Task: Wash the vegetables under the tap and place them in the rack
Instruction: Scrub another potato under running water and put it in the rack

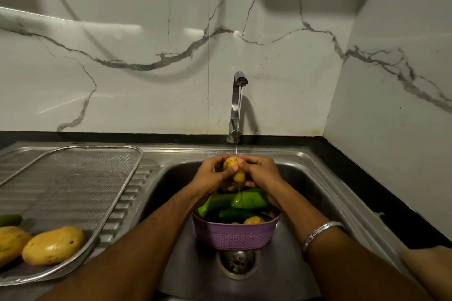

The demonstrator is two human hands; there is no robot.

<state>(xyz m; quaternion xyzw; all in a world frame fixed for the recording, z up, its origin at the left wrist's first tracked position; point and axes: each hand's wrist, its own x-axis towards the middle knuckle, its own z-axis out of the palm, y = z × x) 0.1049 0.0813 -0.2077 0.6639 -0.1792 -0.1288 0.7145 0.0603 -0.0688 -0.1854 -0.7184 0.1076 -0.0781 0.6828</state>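
Observation:
A yellow potato (235,171) is under the thin stream from the steel tap (237,105), above the sink. My left hand (212,174) grips it from the left and my right hand (261,171) grips it from the right, fingers curled round it. Below them a purple basket (234,234) stands in the sink basin with green vegetables (244,200) and another potato (254,220) inside. On the left drainboard lies a mesh rack (73,178) holding two washed potatoes (52,245) and the tip of a green vegetable (11,219).
The sink drain (236,262) sits just in front of the basket. A black counter edge (367,183) runs along the right and back, under marble wall tiles. The far part of the rack is bare mesh.

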